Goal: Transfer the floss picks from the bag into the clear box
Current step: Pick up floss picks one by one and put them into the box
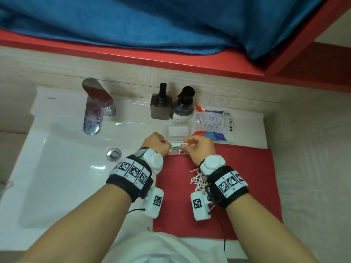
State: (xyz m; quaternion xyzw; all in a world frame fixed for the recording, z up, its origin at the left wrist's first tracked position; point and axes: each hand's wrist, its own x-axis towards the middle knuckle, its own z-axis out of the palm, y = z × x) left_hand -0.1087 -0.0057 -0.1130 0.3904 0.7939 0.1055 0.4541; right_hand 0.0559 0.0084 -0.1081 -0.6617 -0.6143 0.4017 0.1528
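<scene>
Two hands, left [156, 143], right [199, 149], each grip pinching floss picks [176, 143], lying left-right

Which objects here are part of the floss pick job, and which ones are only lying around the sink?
Part of the job:
- floss picks loose on the red mat
- floss pick bag
- clear box between the left hand and right hand
- clear lid

Only lying around:
- faucet
- brown bottle
- pump bottle
- blue towel
- drain

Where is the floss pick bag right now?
In the head view, the bag lies flat on the counter's right side, beside the round pump bottle and beyond the red mat.
</scene>
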